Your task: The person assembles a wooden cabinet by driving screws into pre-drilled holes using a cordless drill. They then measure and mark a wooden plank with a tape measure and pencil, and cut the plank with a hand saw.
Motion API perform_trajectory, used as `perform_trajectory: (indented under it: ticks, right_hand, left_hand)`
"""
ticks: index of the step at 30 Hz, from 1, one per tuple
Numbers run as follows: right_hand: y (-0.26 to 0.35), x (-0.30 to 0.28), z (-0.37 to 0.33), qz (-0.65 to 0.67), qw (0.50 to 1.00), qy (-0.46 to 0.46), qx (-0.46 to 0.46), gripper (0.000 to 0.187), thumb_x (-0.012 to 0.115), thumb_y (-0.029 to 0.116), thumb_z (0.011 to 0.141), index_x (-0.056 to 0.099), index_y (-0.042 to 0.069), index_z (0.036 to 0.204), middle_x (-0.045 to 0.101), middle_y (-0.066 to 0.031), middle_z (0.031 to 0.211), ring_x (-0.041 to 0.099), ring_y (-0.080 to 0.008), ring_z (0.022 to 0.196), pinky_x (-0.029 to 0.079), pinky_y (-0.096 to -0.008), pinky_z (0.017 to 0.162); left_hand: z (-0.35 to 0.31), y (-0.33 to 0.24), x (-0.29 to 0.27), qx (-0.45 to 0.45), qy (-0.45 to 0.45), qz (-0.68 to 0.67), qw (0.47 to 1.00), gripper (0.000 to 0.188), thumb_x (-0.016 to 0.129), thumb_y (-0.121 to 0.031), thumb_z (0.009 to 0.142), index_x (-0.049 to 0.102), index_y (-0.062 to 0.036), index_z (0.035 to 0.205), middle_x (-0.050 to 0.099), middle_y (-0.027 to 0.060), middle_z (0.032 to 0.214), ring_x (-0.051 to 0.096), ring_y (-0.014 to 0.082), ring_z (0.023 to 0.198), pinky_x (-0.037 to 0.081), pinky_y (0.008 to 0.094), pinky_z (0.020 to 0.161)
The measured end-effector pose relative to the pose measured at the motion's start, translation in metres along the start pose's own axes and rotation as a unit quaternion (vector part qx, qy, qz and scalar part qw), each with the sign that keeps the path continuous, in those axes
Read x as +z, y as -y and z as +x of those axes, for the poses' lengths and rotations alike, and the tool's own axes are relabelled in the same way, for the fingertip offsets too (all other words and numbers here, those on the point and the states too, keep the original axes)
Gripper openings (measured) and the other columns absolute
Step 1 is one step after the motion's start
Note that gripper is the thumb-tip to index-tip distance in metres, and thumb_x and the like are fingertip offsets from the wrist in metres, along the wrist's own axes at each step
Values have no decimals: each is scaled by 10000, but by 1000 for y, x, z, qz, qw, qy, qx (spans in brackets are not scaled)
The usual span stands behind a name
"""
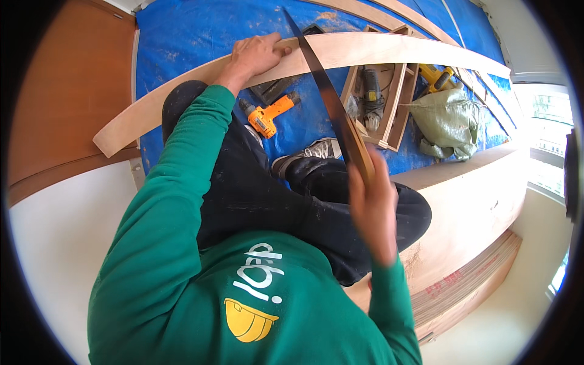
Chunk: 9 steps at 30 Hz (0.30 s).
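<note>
A long, pale wooden board (389, 50) stretches across the upper part of the head view, passing over my bent left knee. My left hand (254, 59) is closed over it, its fingers curled at the far edge. In my right hand (375, 207), slightly blurred, is the handle of a handsaw (331, 100). The dark blade slants up and away to the left, crossing the board just right of my left hand. Whether its teeth touch the wood I cannot tell.
An orange cordless drill (267, 114) lies on the blue tarp (176, 36). Beyond my feet, a wooden crate (398, 112) holds a grey power tool (371, 91). A yellow power tool (437, 78) and a pale green sack (449, 118) sit beside it. Stacked sheets (471, 283) lie right.
</note>
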State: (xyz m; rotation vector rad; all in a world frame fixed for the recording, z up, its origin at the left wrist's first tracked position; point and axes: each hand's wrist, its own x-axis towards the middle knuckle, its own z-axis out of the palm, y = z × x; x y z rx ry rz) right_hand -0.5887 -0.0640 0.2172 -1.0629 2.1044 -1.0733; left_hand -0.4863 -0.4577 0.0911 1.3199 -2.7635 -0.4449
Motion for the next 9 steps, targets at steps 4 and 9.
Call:
perform_trajectory:
  ticks: [4, 9]
  right_hand:
    - [33, -52, -73, -39, 997, 22, 67, 447, 703, 60, 1092, 588, 51, 1524, 795, -267, 1238, 804, -430, 1186, 630, -442, 976]
    - [-25, 42, 62, 8, 997, -28, -67, 432, 686, 117, 1114, 591, 98, 1534, 787, -289, 1263, 777, -513, 1139, 633, -507, 902]
  left_hand:
    - [-9, 4, 9, 2, 15, 7, 1000, 488, 641, -605, 1070, 768, -185, 1285, 828, 197, 1245, 771, 428, 1205, 581, 570, 1027]
    - [-10, -6, 3, 1, 3, 15, 1000, 535, 660, -607, 1062, 744, -166, 1353, 817, 226, 1271, 766, 420, 1229, 574, 583, 1030]
